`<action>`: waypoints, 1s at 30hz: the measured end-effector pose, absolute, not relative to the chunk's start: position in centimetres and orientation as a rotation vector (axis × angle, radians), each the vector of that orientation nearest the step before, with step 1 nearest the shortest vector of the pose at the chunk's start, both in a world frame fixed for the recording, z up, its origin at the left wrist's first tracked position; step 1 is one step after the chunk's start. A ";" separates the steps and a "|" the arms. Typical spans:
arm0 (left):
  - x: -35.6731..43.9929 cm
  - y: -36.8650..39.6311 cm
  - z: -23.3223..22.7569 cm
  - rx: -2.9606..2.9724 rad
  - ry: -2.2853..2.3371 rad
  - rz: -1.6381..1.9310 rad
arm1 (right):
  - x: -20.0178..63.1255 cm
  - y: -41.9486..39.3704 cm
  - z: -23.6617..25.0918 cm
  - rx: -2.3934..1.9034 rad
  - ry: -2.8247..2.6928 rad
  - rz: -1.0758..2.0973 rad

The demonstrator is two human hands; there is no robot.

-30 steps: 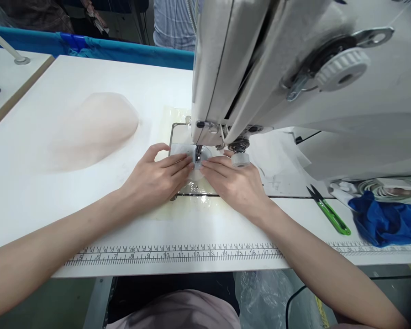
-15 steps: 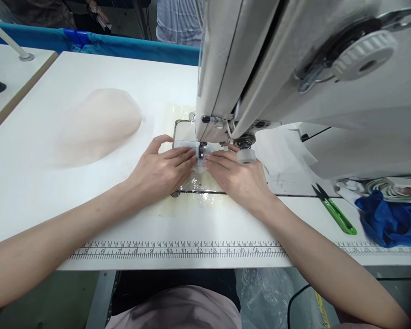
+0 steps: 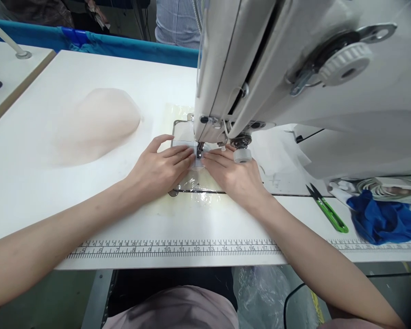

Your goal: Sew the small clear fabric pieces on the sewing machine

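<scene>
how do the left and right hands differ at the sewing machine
The left hand lies left of the presser foot, the right hand to its right. The left hand's thumb stands clear of its fingers; the right hand's is mostly hidden. A white knob overlaps the right hand in view, but not the left hand. Both point their fingertips toward the presser foot.

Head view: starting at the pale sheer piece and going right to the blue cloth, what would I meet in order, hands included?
Pale sheer piece, left hand, presser foot, right hand, white sheet, green-handled snips, blue cloth.
</scene>
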State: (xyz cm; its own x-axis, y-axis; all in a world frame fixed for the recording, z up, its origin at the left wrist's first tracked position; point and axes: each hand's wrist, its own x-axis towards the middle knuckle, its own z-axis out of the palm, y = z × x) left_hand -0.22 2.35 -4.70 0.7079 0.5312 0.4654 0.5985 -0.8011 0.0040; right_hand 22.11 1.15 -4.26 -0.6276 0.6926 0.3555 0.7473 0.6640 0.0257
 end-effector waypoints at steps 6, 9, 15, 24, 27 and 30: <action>-0.3 1.6 -4.2 -2.669 -1.002 -0.586 | 22.1 0.9 -4.1 -1.084 -2.520 -0.485; -0.5 0.8 -3.2 -2.598 -0.916 -0.576 | 22.0 0.4 -3.8 -1.064 -2.476 -0.495; -1.2 1.3 -2.8 -2.651 -0.879 -0.701 | 20.8 -0.8 -3.3 -0.989 -2.448 -0.289; -0.8 2.3 -3.6 -2.841 -0.801 -0.677 | 20.9 -1.3 -3.5 -1.145 -2.495 -0.210; -0.5 2.5 -3.9 -2.854 -0.799 -0.642 | 21.1 -1.2 -3.6 -1.212 -2.515 -0.214; -0.3 2.4 -4.1 -2.829 -0.799 -0.608 | 21.3 -1.0 -3.7 -1.282 -2.516 -0.260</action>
State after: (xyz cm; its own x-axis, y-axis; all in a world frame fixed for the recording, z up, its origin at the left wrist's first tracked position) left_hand -0.33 2.37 -4.05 0.7771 0.4712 0.4172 0.5278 -0.8491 -0.0240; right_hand 21.31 -0.97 -3.74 -0.5541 0.7561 0.3482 0.8113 0.5841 0.0227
